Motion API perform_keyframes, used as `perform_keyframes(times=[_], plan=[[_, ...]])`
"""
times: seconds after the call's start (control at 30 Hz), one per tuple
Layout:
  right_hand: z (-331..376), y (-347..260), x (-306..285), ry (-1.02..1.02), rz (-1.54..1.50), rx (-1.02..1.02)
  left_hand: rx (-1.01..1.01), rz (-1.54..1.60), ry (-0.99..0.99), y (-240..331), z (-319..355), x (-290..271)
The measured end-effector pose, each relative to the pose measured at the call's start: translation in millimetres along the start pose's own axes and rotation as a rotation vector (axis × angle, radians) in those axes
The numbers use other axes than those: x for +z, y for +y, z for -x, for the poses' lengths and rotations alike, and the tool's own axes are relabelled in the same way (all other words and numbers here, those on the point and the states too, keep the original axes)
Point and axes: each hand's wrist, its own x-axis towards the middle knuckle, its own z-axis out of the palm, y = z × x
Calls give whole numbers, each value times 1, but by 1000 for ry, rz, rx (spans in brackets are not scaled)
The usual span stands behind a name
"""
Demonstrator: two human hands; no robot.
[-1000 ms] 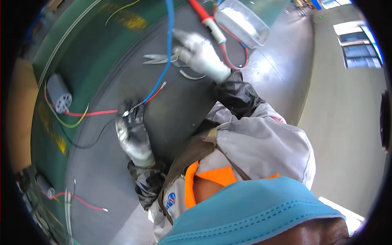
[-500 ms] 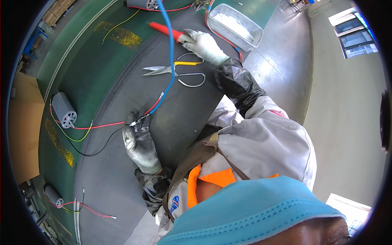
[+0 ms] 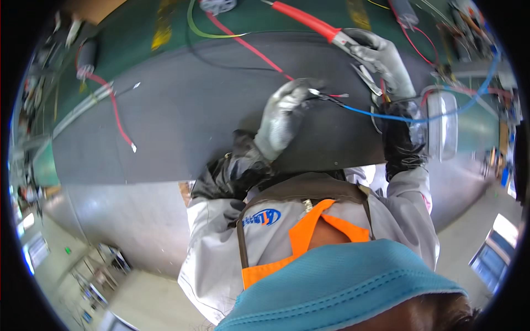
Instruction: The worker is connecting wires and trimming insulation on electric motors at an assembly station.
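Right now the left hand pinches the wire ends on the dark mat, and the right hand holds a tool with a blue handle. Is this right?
Not quite: the head view shows the tool in the right hand has a red handle. The left hand does pinch the wire ends over the dark mat.

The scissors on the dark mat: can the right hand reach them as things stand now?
Probably not at once. The scissors lie just beside the right hand, nothing between, but its grip is shut on a red-handled tool.
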Motion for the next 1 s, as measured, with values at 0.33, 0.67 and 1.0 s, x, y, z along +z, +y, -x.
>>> perform_keyframes(times=[0.33,0.67,1.0], plan=[[-106,2,58,-222,264,58,-97,29,67,18,-1,19],[-105,-12,90,-149,614,-16,-46,-169,86,4,6,6],[20,-28,-38,233,893,-178,-56,-1,57,-7,-1,-9]])
